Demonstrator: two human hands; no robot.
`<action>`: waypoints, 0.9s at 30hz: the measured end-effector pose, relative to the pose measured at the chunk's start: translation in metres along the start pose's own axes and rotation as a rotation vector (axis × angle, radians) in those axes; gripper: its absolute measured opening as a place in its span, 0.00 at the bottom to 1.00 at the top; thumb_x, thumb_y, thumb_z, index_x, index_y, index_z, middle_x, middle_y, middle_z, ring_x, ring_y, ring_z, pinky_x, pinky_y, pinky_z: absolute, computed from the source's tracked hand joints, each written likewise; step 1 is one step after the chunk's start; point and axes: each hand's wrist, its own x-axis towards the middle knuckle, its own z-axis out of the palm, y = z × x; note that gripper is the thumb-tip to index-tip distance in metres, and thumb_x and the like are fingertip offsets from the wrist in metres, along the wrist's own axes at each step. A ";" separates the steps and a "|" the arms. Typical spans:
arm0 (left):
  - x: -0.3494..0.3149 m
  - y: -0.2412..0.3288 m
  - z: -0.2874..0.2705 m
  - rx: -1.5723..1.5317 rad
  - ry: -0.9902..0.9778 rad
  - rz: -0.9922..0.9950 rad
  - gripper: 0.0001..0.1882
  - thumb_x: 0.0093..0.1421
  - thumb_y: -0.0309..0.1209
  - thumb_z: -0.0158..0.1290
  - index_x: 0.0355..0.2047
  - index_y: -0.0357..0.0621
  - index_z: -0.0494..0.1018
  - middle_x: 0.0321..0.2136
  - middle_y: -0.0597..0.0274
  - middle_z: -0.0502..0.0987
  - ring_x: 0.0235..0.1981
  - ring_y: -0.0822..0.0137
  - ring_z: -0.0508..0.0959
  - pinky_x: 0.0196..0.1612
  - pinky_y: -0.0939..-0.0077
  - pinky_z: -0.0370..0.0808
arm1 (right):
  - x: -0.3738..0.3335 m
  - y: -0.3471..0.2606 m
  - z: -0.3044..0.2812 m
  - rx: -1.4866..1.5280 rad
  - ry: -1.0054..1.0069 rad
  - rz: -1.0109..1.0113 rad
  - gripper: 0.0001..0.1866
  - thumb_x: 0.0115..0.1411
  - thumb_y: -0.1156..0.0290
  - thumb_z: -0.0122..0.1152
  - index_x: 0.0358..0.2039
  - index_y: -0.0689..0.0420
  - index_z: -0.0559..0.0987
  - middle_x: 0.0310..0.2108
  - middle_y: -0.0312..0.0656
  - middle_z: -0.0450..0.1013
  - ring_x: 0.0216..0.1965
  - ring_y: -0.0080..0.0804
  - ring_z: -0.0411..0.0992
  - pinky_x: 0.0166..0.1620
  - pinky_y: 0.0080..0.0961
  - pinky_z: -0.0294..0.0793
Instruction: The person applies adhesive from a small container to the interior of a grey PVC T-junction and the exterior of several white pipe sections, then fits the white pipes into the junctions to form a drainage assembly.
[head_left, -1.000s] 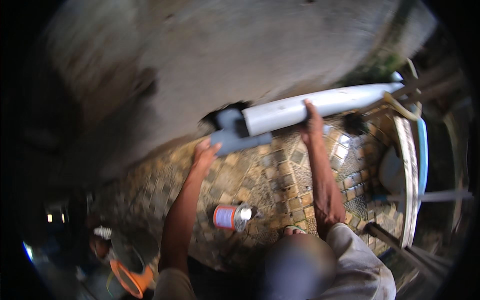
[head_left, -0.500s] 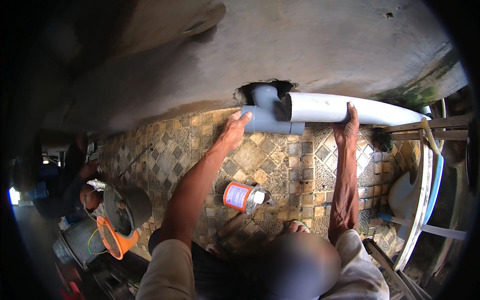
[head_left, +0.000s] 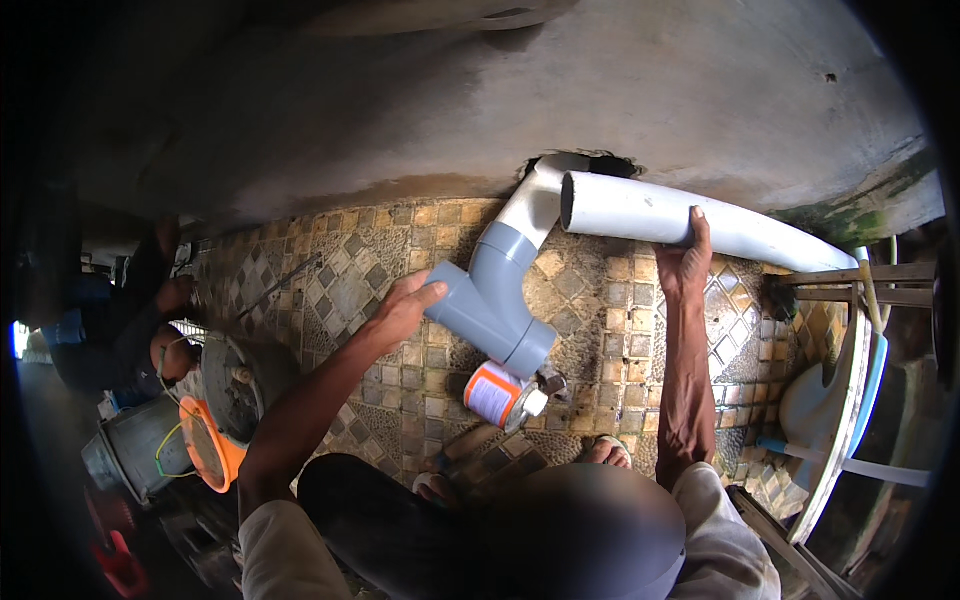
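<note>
My left hand [head_left: 405, 312] grips one end of a grey PVC tee fitting [head_left: 490, 310], thumb on top. The fitting's curved branch sits on a short white pipe stub [head_left: 533, 200] that comes out of a hole [head_left: 610, 163] at the foot of the wall. My right hand [head_left: 686, 255] is closed round a long white PVC pipe [head_left: 635, 208] from below. The pipe's open left end lies close by the stub, apart from the fitting's openings. Under the fitting's lower end stands or lies a clear bottle with an orange-and-white label [head_left: 490, 395].
A mosaic-tiled floor [head_left: 440, 215] runs along the concrete wall [head_left: 620, 90]. At left are a dark bucket [head_left: 225, 375], an orange bucket [head_left: 215, 455], a grey bucket [head_left: 150, 450] and another person [head_left: 120, 340]. A wooden frame [head_left: 845, 400] stands at right.
My left hand has pulled the grey fitting away from the wall and tilted it, bringing the white stub into sight. The long pipe in my right hand has shifted slightly.
</note>
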 end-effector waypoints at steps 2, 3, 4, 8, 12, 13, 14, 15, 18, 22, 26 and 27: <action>-0.021 0.013 0.002 0.037 0.104 -0.035 0.32 0.73 0.42 0.53 0.68 0.29 0.68 0.61 0.46 0.76 0.66 0.57 0.71 0.72 0.60 0.60 | -0.010 0.010 0.008 -0.063 0.025 0.029 0.37 0.61 0.50 0.73 0.64 0.54 0.69 0.59 0.46 0.70 0.63 0.45 0.68 0.68 0.60 0.64; -0.036 0.022 -0.003 0.043 0.086 -0.030 0.31 0.73 0.43 0.53 0.67 0.29 0.68 0.61 0.47 0.77 0.65 0.58 0.72 0.71 0.61 0.61 | -0.017 0.014 0.012 -0.085 0.042 0.054 0.37 0.61 0.49 0.73 0.64 0.52 0.70 0.60 0.45 0.70 0.64 0.44 0.67 0.69 0.59 0.62; -0.046 0.025 -0.012 0.042 0.062 -0.019 0.31 0.73 0.43 0.53 0.66 0.30 0.69 0.60 0.48 0.77 0.63 0.59 0.72 0.71 0.62 0.61 | -0.016 0.017 0.009 -0.088 0.050 0.076 0.36 0.60 0.47 0.74 0.64 0.49 0.71 0.61 0.41 0.70 0.65 0.41 0.65 0.69 0.54 0.58; -0.094 -0.016 -0.081 0.028 0.034 0.030 0.35 0.71 0.47 0.55 0.65 0.26 0.70 0.59 0.46 0.78 0.63 0.57 0.74 0.70 0.59 0.62 | -0.031 0.033 0.031 -0.085 -0.018 0.080 0.40 0.60 0.47 0.73 0.66 0.53 0.70 0.62 0.44 0.68 0.69 0.44 0.61 0.73 0.55 0.51; -0.163 0.004 -0.078 0.011 0.348 -0.056 0.32 0.71 0.47 0.56 0.62 0.30 0.74 0.54 0.55 0.80 0.57 0.62 0.76 0.66 0.65 0.65 | -0.035 0.044 0.017 -0.109 0.118 0.173 0.31 0.58 0.48 0.76 0.58 0.44 0.75 0.56 0.34 0.72 0.57 0.32 0.66 0.59 0.39 0.65; -0.167 -0.028 -0.109 -0.028 0.337 -0.065 0.31 0.71 0.48 0.57 0.61 0.31 0.75 0.53 0.57 0.81 0.55 0.63 0.76 0.65 0.66 0.66 | -0.037 0.050 0.019 -0.114 0.107 0.192 0.28 0.58 0.48 0.77 0.54 0.43 0.77 0.54 0.32 0.71 0.55 0.31 0.66 0.54 0.38 0.68; -0.172 -0.051 -0.126 -0.071 0.320 -0.075 0.31 0.71 0.48 0.57 0.60 0.32 0.75 0.52 0.59 0.81 0.54 0.65 0.76 0.63 0.68 0.67 | -0.037 0.056 0.016 -0.148 0.108 0.228 0.28 0.58 0.48 0.77 0.54 0.43 0.77 0.52 0.32 0.71 0.53 0.30 0.66 0.51 0.37 0.68; -0.184 -0.060 -0.126 -0.125 0.344 -0.058 0.29 0.71 0.48 0.57 0.58 0.33 0.76 0.50 0.61 0.81 0.52 0.66 0.76 0.62 0.68 0.67 | -0.043 0.062 0.016 -0.183 0.114 0.268 0.27 0.57 0.48 0.78 0.53 0.43 0.78 0.51 0.32 0.71 0.51 0.29 0.66 0.48 0.37 0.69; -0.212 -0.082 -0.116 -0.231 0.478 0.066 0.25 0.71 0.47 0.58 0.54 0.36 0.79 0.45 0.65 0.81 0.47 0.70 0.76 0.58 0.70 0.68 | -0.048 0.078 0.012 -0.224 0.038 0.267 0.28 0.56 0.46 0.79 0.51 0.42 0.78 0.45 0.34 0.69 0.46 0.29 0.66 0.41 0.34 0.70; -0.212 -0.121 -0.092 -0.263 0.704 0.226 0.20 0.73 0.44 0.58 0.50 0.38 0.80 0.43 0.67 0.81 0.44 0.72 0.76 0.56 0.71 0.69 | -0.047 0.079 0.017 -0.329 0.047 0.352 0.27 0.56 0.44 0.78 0.50 0.41 0.78 0.44 0.36 0.70 0.44 0.31 0.66 0.40 0.34 0.72; -0.185 -0.148 -0.051 -0.337 0.783 0.164 0.20 0.75 0.43 0.56 0.50 0.36 0.80 0.43 0.65 0.81 0.44 0.72 0.76 0.55 0.72 0.70 | -0.028 0.063 -0.003 -0.520 0.206 0.392 0.31 0.62 0.50 0.75 0.56 0.56 0.74 0.47 0.46 0.73 0.43 0.39 0.74 0.40 0.36 0.80; -0.184 -0.165 -0.047 -0.419 0.813 0.168 0.20 0.75 0.44 0.56 0.50 0.36 0.80 0.43 0.65 0.82 0.45 0.72 0.76 0.55 0.72 0.70 | -0.036 0.069 0.007 -0.586 0.259 0.417 0.31 0.65 0.51 0.73 0.56 0.61 0.73 0.48 0.50 0.74 0.43 0.41 0.77 0.39 0.36 0.82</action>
